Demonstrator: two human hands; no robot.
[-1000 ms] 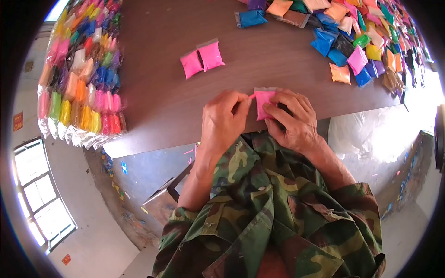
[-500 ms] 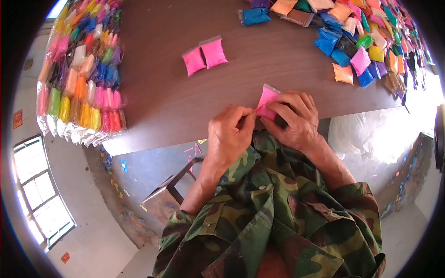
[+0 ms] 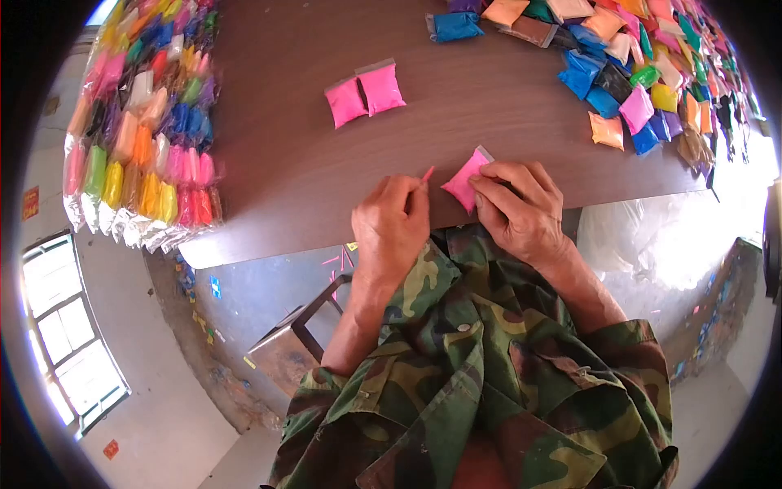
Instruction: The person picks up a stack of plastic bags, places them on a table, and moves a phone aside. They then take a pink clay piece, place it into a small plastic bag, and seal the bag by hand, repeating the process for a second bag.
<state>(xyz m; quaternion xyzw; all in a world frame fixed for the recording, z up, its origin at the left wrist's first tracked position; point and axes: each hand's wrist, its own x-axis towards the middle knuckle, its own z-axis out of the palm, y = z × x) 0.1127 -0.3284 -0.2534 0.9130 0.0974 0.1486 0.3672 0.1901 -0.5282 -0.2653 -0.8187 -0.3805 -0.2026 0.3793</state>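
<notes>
My right hand (image 3: 521,202) is closed on a small pink packet (image 3: 464,181) with a clear sealed edge, held near the front of the table. My left hand (image 3: 393,218) is apart from it, to the left, with the fingers closed. A thin pink strip (image 3: 428,173) sticks up from between its thumb and forefinger. Farther back on the table lie two more pink packets, a left one (image 3: 346,103) and a right one (image 3: 381,88), side by side and touching.
Rows of colourful clear-wrapped packs (image 3: 142,138) are stacked along the table's left side. A heap of loose coloured packets (image 3: 619,81) covers the back right. Below the brown table (image 3: 277,163) stand a stool (image 3: 285,354) and a whitish plastic bag (image 3: 627,240). Pink strips lie on the floor.
My left hand has moved left, away from the packet, with a pink strip now showing in its fingers. The packet stays in my right hand, its near-left corner now uncovered.
</notes>
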